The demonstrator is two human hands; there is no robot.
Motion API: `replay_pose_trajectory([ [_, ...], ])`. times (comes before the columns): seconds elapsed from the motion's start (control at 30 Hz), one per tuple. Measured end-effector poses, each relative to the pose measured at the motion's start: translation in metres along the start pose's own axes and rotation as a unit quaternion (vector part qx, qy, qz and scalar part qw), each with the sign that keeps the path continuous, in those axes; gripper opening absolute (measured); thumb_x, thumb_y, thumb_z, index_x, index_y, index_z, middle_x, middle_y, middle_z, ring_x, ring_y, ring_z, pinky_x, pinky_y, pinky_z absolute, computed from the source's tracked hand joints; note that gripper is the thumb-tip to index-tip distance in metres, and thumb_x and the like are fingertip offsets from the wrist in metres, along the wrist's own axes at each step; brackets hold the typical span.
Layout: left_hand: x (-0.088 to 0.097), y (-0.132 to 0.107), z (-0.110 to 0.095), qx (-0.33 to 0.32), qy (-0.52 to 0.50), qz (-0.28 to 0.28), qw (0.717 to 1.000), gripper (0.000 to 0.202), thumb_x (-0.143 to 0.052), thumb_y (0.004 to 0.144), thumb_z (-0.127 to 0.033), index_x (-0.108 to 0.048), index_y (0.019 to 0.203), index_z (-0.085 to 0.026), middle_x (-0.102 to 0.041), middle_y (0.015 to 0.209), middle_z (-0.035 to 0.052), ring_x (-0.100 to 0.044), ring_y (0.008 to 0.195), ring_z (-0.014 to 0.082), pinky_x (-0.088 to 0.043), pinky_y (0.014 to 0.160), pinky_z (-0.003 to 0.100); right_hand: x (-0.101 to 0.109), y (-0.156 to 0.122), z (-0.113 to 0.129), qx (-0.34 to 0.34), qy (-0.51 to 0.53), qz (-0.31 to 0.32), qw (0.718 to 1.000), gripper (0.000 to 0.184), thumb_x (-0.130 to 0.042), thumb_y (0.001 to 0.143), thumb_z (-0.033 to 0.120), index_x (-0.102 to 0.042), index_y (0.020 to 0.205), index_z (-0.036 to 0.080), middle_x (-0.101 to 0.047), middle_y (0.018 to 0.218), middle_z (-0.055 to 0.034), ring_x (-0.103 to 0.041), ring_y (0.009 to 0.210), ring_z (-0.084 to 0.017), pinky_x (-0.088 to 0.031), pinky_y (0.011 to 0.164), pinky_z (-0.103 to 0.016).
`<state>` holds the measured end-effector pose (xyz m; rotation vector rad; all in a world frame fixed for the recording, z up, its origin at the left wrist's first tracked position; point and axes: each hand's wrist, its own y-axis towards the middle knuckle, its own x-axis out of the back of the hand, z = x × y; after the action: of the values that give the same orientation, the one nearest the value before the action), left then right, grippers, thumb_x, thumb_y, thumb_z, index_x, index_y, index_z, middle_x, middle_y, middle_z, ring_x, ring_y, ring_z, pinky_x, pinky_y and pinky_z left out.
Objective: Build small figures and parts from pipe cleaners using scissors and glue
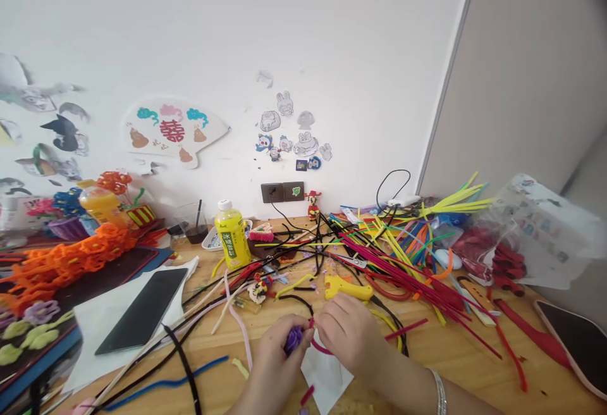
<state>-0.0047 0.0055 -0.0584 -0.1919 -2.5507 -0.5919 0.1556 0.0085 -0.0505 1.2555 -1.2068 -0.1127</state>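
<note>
My left hand (279,361) is closed around a purple pipe-cleaner piece (294,340), which looks bunched into a small fuzzy ball. In my right hand (348,333), the fingers pinch a magenta pipe cleaner (321,346) that curves between the two hands. Both hands meet at the fingertips, where a bit of magenta shows. Under them lies a white paper sheet (327,380). Just behind my right hand is a yellow glue gun (348,287). My fingers hide exactly how the purple and magenta parts join.
A yellow drink bottle (232,238) stands behind the hands. Bundled magenta pipe cleaners (403,263) spread to the right. A dark phone (142,310) lies on paper at left, near orange fuzzy flowers (71,263). Another phone (576,342) rests at the right edge.
</note>
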Motion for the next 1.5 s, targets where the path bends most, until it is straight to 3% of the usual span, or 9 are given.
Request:
replay_pose_trajectory([
  [0.13, 0.003, 0.0, 0.0, -0.032, 0.059, -0.002, 0.998, 0.016, -0.044, 0.082, -0.025, -0.056, 0.074, -0.018, -0.063, 0.068, 0.003, -0.058, 0.064, 0.0158, -0.045, 0.06, 0.025, 0.008, 0.006, 0.003, -0.075, 0.094, 0.077, 0.99, 0.018, -0.043, 0.082, 0.015, -0.054, 0.068, 0.016, -0.056, 0.065, -0.0026, -0.047, 0.065, -0.015, -0.034, 0.058, -0.027],
  [0.23, 0.005, -0.001, 0.001, -0.11, 0.138, 0.015, 0.984, 0.016, -0.041, 0.083, -0.018, -0.056, 0.078, -0.018, -0.063, 0.071, 0.004, -0.058, 0.065, 0.0161, -0.045, 0.059, 0.025, 0.017, 0.009, 0.002, -0.113, 0.137, 0.142, 0.974, 0.016, -0.046, 0.082, 0.019, -0.053, 0.069, 0.017, -0.057, 0.067, -0.001, -0.048, 0.066, -0.014, -0.033, 0.057, -0.025],
  [0.33, 0.006, -0.002, 0.002, -0.213, 0.225, 0.01, 0.951, 0.016, -0.041, 0.081, -0.015, -0.056, 0.082, -0.018, -0.063, 0.074, 0.0052, -0.057, 0.065, 0.0175, -0.044, 0.056, 0.026, 0.022, 0.009, -0.002, -0.08, 0.13, 0.209, 0.966, 0.019, -0.044, 0.084, 0.024, -0.054, 0.069, 0.018, -0.057, 0.066, 0.0002, -0.048, 0.062, -0.013, -0.031, 0.055, -0.025],
  [0.43, 0.006, -0.002, 0.001, -0.269, 0.277, 0.019, 0.922, 0.018, -0.039, 0.079, -0.012, -0.055, 0.082, -0.019, -0.062, 0.072, 0.0041, -0.056, 0.064, 0.017, -0.043, 0.054, 0.025, 0.024, 0.009, -0.008, -0.047, 0.11, 0.238, 0.964, 0.019, -0.043, 0.084, 0.021, -0.054, 0.07, 0.017, -0.058, 0.069, -0.0005, -0.049, 0.064, -0.013, -0.031, 0.056, -0.025],
  [0.73, 0.004, -0.004, 0.0, -0.3, 0.312, 0.07, 0.899, 0.015, -0.042, 0.076, -0.008, -0.052, 0.081, -0.018, -0.061, 0.07, 0.002, -0.054, 0.063, 0.017, -0.04, 0.054, 0.026, 0.036, 0.012, -0.015, 0.079, 0.096, 0.308, 0.943, 0.018, -0.046, 0.082, 0.021, -0.056, 0.068, 0.016, -0.061, 0.065, 0.0002, -0.051, 0.058, -0.012, -0.03, 0.051, -0.025],
  [0.97, 0.004, -0.004, -0.004, -0.376, 0.35, 0.074, 0.855, 0.01, -0.045, 0.076, -0.011, -0.051, 0.08, -0.018, -0.062, 0.068, 0.0014, -0.052, 0.057, 0.0175, -0.037, 0.049, 0.027, 0.039, 0.011, -0.018, 0.104, 0.111, 0.308, 0.939, 0.022, -0.047, 0.083, 0.026, -0.057, 0.066, 0.017, -0.062, 0.065, 0.0006, -0.052, 0.061, -0.013, -0.033, 0.056, -0.026],
  [1.03, 0.005, -0.003, -0.004, -0.38, 0.336, 0.069, 0.859, 0.01, -0.044, 0.077, -0.012, -0.051, 0.081, -0.019, -0.062, 0.068, 0.0015, -0.053, 0.058, 0.017, -0.038, 0.049, 0.026, 0.038, 0.011, -0.02, 0.108, 0.114, 0.3, 0.941, 0.023, -0.048, 0.084, 0.03, -0.058, 0.068, 0.017, -0.062, 0.066, 0.0009, -0.052, 0.063, -0.013, -0.034, 0.057, -0.026],
  [1.23, 0.008, -0.004, 0.0, -0.316, 0.232, 0.067, 0.918, 0.016, -0.045, 0.078, -0.01, -0.054, 0.088, -0.02, -0.065, 0.077, 0.0032, -0.059, 0.068, 0.0152, -0.044, 0.059, 0.024, 0.027, 0.008, -0.027, 0.106, 0.188, 0.252, 0.943, 0.023, -0.045, 0.086, 0.033, -0.059, 0.076, 0.018, -0.06, 0.068, 0.0023, -0.051, 0.068, -0.01, -0.036, 0.06, -0.022],
  [1.5, 0.006, -0.002, 0.001, -0.136, 0.097, 0.083, 0.982, 0.015, -0.044, 0.082, -0.019, -0.056, 0.073, -0.02, -0.063, 0.067, 0.0007, -0.058, 0.062, 0.0126, -0.044, 0.058, 0.02, 0.017, 0.005, -0.024, 0.088, 0.185, 0.187, 0.961, 0.03, -0.037, 0.089, 0.038, -0.056, 0.082, 0.016, -0.058, 0.076, -0.0014, -0.05, 0.072, -0.011, -0.038, 0.061, -0.022],
])
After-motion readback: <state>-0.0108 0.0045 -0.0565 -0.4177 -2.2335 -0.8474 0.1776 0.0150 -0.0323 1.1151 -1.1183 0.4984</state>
